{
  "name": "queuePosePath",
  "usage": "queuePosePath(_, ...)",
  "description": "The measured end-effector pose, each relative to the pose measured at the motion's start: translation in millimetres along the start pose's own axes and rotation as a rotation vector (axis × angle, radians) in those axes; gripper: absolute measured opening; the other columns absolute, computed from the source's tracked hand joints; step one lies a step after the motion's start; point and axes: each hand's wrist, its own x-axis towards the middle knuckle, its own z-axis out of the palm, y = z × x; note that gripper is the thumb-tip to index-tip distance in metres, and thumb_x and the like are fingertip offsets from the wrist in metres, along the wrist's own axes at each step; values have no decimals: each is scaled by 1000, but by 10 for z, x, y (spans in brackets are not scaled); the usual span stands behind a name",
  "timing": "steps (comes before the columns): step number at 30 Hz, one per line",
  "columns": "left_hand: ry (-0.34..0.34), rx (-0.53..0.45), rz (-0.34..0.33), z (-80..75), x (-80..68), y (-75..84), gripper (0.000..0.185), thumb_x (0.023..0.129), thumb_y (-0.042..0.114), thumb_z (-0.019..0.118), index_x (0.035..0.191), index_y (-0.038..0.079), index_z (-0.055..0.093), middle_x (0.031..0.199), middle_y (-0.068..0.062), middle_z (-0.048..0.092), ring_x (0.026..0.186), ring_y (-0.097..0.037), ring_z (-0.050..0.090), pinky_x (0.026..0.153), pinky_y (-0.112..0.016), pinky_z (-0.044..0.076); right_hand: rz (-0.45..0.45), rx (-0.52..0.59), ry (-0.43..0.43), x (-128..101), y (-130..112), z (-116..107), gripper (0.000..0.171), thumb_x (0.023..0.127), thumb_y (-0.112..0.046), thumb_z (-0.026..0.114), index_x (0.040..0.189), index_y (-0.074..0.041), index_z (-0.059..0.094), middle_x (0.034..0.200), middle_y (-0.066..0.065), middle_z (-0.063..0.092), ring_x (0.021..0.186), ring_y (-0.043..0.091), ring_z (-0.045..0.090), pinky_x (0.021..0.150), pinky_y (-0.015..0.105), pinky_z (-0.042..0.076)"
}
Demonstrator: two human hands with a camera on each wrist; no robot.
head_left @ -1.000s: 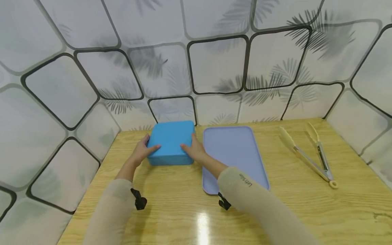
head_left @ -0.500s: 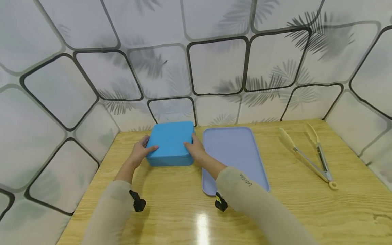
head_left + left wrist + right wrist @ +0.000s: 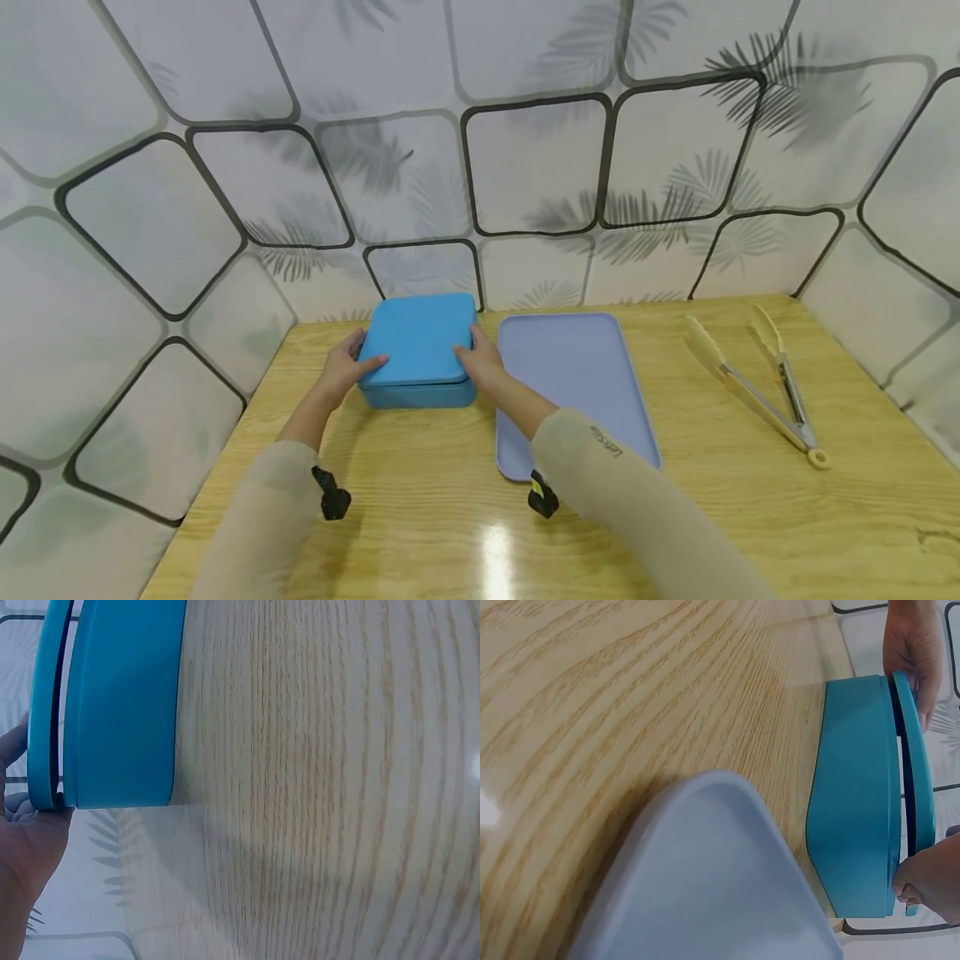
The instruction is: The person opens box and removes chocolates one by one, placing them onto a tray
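Note:
A blue box stands at the back left of the wooden table (image 3: 420,500). Its lid (image 3: 418,337) sits slightly raised above the base (image 3: 416,395). Both wrist views show a dark gap between lid (image 3: 41,712) (image 3: 915,772) and base (image 3: 124,705) (image 3: 851,802). My left hand (image 3: 347,367) grips the lid's left edge, thumb on top. My right hand (image 3: 480,365) grips the right edge the same way. The left hand (image 3: 30,847) and right hand (image 3: 930,877) show only in part in their wrist views.
A flat lavender tray (image 3: 577,375) lies right beside the box, under my right forearm. Cream-tipped metal tongs (image 3: 757,379) lie at the far right. Patterned wall panels close in the table at the back and both sides.
The lid has come up a little off the base, and a seam now shows between them. Both hands stay on its edges.

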Motion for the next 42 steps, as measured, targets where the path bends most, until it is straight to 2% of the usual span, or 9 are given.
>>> queuePosePath(9,33,-54,12,-15,-73,-6,88,91,19,64,151,2,2,158,-16,3,146,-30,4,117,-42,16,-15,95,14,-29,-2,-8,71,89,6,58,149,-3,22,155,13,23,142,25,24,114,35,25)
queuePosePath(16,61,-120,19,-35,-156,-6,88,90,13,65,151,3,2,158,-13,5,146,-27,5,117,-40,15,11,198,-2,-96,-43,-34,72,85,9,61,147,0,26,152,16,28,141,27,27,112,35,29)
queuePosePath(25,35,-184,33,13,-274,80,87,92,11,61,151,3,-2,159,-12,4,146,-25,5,117,-38,15,46,262,1,-208,-114,-143,74,82,11,64,147,-3,30,151,14,30,141,25,28,112,33,29)
queuePosePath(33,25,-150,69,30,-477,106,84,93,8,60,151,2,-1,159,-14,4,146,-27,5,116,-41,16,10,235,7,-411,-79,-164,74,79,14,66,144,2,33,148,19,35,138,28,33,109,34,34)
queuePosePath(38,10,-144,62,-2,-610,86,86,92,11,62,152,4,1,159,-12,6,146,-27,6,115,-42,18,13,262,2,-607,-107,-108,75,79,16,65,144,6,30,149,22,32,139,31,31,110,36,32)
queuePosePath(42,-13,-119,43,-75,-740,71,87,92,13,62,152,5,0,159,-12,5,146,-27,5,113,-41,21,19,260,-42,-753,-124,-69,76,81,13,65,145,6,26,150,23,28,140,32,28,111,37,31)
